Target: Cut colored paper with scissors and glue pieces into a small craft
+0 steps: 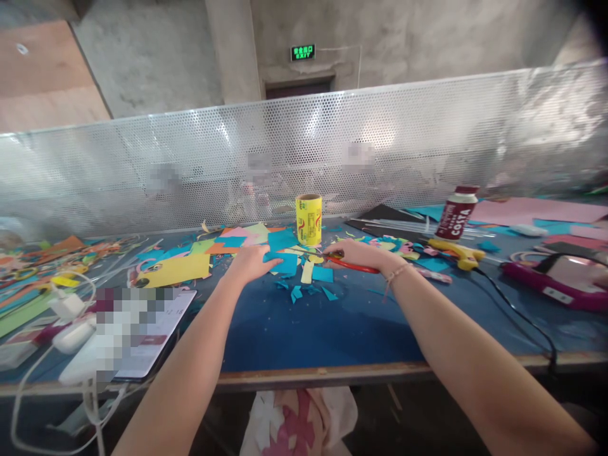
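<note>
My left hand is closed on a piece of blue paper in the middle of the blue tabletop. My right hand grips red-handled scissors, whose blades point left at the blue paper. Small blue and yellow offcuts lie just in front of both hands. A yellow roll of tape stands upright right behind them.
Coloured paper scraps cover the table's left and back. A Costa bottle and a yellow glue gun with a black cord lie at right, by a pink device. White chargers sit at left. A perforated metal screen closes the back.
</note>
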Available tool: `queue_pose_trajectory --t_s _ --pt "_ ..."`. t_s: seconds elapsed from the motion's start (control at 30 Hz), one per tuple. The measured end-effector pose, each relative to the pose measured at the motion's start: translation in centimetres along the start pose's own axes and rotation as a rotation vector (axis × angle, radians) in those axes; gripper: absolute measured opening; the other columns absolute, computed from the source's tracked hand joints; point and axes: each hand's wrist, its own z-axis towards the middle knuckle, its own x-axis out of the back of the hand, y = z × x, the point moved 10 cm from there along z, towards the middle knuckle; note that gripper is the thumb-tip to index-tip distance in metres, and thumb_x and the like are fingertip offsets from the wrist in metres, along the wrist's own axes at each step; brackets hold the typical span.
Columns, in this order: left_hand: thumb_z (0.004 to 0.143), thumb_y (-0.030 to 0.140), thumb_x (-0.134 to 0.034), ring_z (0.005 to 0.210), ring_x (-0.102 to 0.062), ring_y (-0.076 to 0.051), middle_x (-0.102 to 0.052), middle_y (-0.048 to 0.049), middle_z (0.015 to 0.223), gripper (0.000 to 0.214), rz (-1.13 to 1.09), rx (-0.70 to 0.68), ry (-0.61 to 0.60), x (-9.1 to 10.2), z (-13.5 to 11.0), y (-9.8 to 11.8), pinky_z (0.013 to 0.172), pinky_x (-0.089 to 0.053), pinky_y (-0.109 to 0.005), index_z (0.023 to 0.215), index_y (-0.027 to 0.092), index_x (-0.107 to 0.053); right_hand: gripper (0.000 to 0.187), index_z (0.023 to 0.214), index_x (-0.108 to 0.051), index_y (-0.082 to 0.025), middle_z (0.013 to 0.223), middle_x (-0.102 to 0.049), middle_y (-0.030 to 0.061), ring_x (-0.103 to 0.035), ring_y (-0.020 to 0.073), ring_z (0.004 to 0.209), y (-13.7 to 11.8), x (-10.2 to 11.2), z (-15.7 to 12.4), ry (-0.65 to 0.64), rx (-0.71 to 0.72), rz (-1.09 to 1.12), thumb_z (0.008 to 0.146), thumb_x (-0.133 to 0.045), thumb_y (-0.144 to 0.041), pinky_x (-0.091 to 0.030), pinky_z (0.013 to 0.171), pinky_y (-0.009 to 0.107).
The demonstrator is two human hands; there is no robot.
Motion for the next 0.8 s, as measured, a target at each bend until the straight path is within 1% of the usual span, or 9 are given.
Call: queue_pose_trajectory --t_s 0.17,0.27,0.4,0.43,0.5,0.6,0.67,0.7,0.8 --pt "0.074 0.064 -0.030 0.068 -0.055 -0.021 -0.059 -0.0085 0.070 0.053 0.006 0.006 0.004 0.0 0.1 -0.1 0.056 -0.034 -0.027 0.073 0.017 -0.053 0.050 0.105 -0.058 -0.025 0.106 -0.061 0.0057 -0.056 0.0238 0.092 1.2 0.3 0.0 0.021 -0.071 -0.019 0.068 -0.051 -0.058 -0.040 0.076 0.032" --pt "0.074 0.064 -0.029 0.068 -0.055 -0.021 -0.059 -0.0089 0.071 0.053 0.009 -0.002 0.007 -0.1 0.2 -0.1 0.056 -0.033 -0.027 0.073 0.016 -0.054 0.048 0.108 -0.055 -0.026 0.108 -0.059 0.0058 -0.055 0.0239 0.094 1.1 0.3 -0.2 0.013 -0.062 -0.009 0.070 -0.050 -0.056 -0.040 0.078 0.033" --pt "0.074 0.063 -0.031 0.069 -0.055 -0.021 -0.059 -0.0087 0.070 0.052 -0.018 -0.012 0.016 0.1 0.2 0.2 0.057 -0.034 -0.027 0.072 0.016 -0.055 0.043 0.103 -0.055 -0.023 0.103 -0.060 0.0064 -0.055 0.0228 0.091 0.2 0.0 0.1 0.044 -0.019 0.045 0.072 -0.050 -0.052 -0.041 0.078 0.033" --pt "0.074 0.062 -0.032 0.069 -0.055 -0.021 -0.059 -0.0084 0.069 0.052 -0.030 -0.019 0.013 0.1 0.2 0.3 0.058 -0.035 -0.027 0.072 0.016 -0.055 0.042 0.102 -0.054 -0.022 0.101 -0.061 0.0067 -0.056 0.0222 0.090 -0.1 -0.2 0.3 0.069 -0.006 0.080 0.073 -0.050 -0.051 -0.041 0.077 0.033" --pt "0.075 0.061 -0.034 0.070 -0.055 -0.020 -0.059 -0.0077 0.071 0.050 -0.056 -0.035 0.005 0.0 0.2 0.7 0.061 -0.037 -0.028 0.073 0.016 -0.055 0.042 0.102 -0.052 -0.019 0.098 -0.061 0.0083 -0.057 0.0216 0.087 -0.2 -0.1 0.9 0.187 -0.024 0.174 0.071 -0.053 -0.049 -0.043 0.075 0.034" --pt "0.075 0.060 -0.036 0.073 -0.055 -0.021 -0.060 -0.0072 0.074 0.047 -0.097 -0.051 -0.017 -0.4 0.3 1.3 0.064 -0.038 -0.030 0.077 0.017 -0.056 0.042 0.102 -0.048 -0.017 0.096 -0.061 0.0089 -0.058 0.0193 0.084 -0.3 -0.4 1.7 0.337 -0.031 0.401 0.070 -0.058 -0.043 -0.046 0.073 0.033" --pt "0.074 0.059 -0.037 0.075 -0.056 -0.022 -0.060 -0.0077 0.076 0.047 -0.117 -0.062 -0.025 -0.5 0.3 1.7 0.066 -0.039 -0.031 0.080 0.017 -0.058 0.040 0.099 -0.047 -0.017 0.091 -0.062 0.0076 -0.059 0.0173 0.079 -0.6 -0.8 2.2 0.360 -0.016 0.538 0.068 -0.060 -0.039 -0.047 0.070 0.031" --pt "0.075 0.059 -0.037 0.076 -0.056 -0.022 -0.060 -0.0080 0.077 0.047 -0.122 -0.071 -0.026 -0.5 0.3 1.9 0.067 -0.039 -0.031 0.081 0.017 -0.058 0.038 0.096 -0.048 -0.016 0.087 -0.062 0.0067 -0.059 0.0165 0.075 -0.6 -1.0 2.3 0.355 -0.035 0.576 0.067 -0.061 -0.037 -0.048 0.067 0.030" --pt "0.075 0.058 -0.038 0.077 -0.056 -0.022 -0.060 -0.0084 0.076 0.047 -0.119 -0.097 -0.020 -0.4 0.2 2.4 0.068 -0.039 -0.031 0.083 0.017 -0.060 0.034 0.091 -0.051 -0.015 0.079 -0.062 0.0052 -0.058 0.0146 0.066 -0.6 -1.5 2.3 0.315 -0.106 0.618 0.065 -0.062 -0.033 -0.048 0.059 0.027"
